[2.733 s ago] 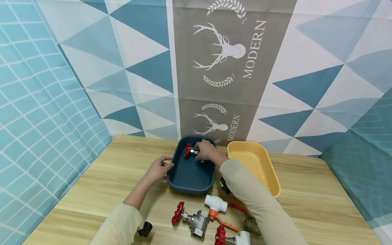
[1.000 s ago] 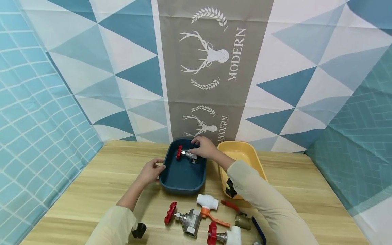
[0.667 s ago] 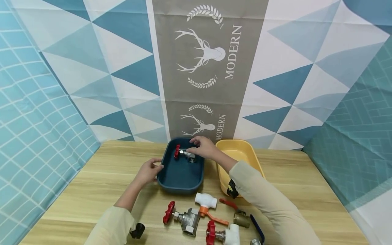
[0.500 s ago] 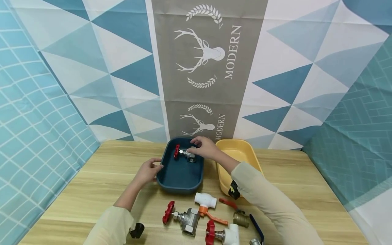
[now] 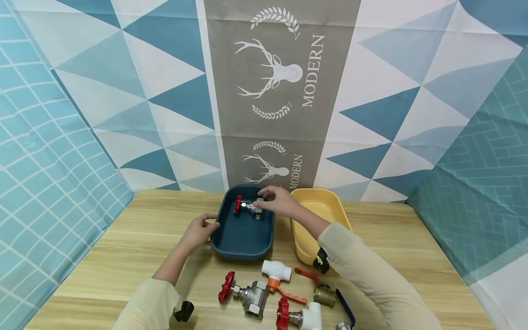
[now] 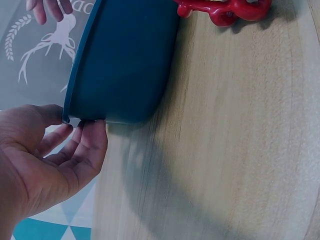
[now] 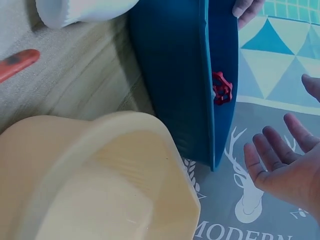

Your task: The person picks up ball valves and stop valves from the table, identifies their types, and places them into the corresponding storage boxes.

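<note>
the small metal valve with a red handwheel point(image 5: 246, 207) lies inside the dark blue tray point(image 5: 241, 238), up toward the tray's 12 o'clock end, handwheel pointing to 9 o'clock. the right hand point(image 5: 278, 201) sits just at the valve's 3 o'clock side; in the right wrist view its fingers point(image 7: 270, 155) are spread apart and straight, holding nothing, so the valve looks released or only brushed by the fingertips. the left hand point(image 5: 200, 229) is at the tray's 9 o'clock rim, thumb over the lip and fingers point(image 6: 85, 145) curled under the edge, gripping it.

the risk i see: the round body could roll or tip on the smooth tray floor if a finger snags the handwheel. the left hand's grip on the rim could also drag or tilt the tray, sliding it into the yellow tray point(image 5: 317, 220) at 3 o'clock or back toward the loose valves point(image 5: 284, 293) at 6 o'clock.
</note>
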### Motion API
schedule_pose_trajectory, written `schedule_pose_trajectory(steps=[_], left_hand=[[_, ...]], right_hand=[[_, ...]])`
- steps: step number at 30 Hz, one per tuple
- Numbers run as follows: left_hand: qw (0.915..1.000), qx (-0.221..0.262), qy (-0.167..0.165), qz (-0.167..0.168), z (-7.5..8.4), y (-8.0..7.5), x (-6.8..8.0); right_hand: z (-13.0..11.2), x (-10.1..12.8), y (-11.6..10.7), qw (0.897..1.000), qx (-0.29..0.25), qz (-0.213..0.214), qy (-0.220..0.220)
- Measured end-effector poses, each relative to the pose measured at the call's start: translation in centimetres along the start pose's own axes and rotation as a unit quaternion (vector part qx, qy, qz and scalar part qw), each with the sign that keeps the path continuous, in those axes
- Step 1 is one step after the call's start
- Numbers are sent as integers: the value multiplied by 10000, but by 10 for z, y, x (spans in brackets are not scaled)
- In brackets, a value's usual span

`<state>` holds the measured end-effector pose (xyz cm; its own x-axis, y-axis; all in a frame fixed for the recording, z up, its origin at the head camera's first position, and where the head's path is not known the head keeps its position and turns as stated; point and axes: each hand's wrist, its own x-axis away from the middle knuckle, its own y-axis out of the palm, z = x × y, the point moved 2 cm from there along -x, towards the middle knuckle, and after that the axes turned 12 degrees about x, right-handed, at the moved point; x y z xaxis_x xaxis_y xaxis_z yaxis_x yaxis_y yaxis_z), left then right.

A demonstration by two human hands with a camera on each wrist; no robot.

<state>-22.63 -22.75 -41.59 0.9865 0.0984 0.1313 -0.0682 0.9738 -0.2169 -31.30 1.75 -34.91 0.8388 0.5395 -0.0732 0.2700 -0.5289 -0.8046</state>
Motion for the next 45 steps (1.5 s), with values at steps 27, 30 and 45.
schedule_pose_trajectory(steps=[27,30,45], left_hand=[[10000,-41,-28,-51,1,2,2],[10000,-48,-25,-49,1,3,2],[9999,-164,-12,-23,2,3,2]], right_hand=[[7,27,4,9970,-731,-190,139],[7,30,3,9968,-760,-198,152],[12,47,1,9965,-804,-250,1]])
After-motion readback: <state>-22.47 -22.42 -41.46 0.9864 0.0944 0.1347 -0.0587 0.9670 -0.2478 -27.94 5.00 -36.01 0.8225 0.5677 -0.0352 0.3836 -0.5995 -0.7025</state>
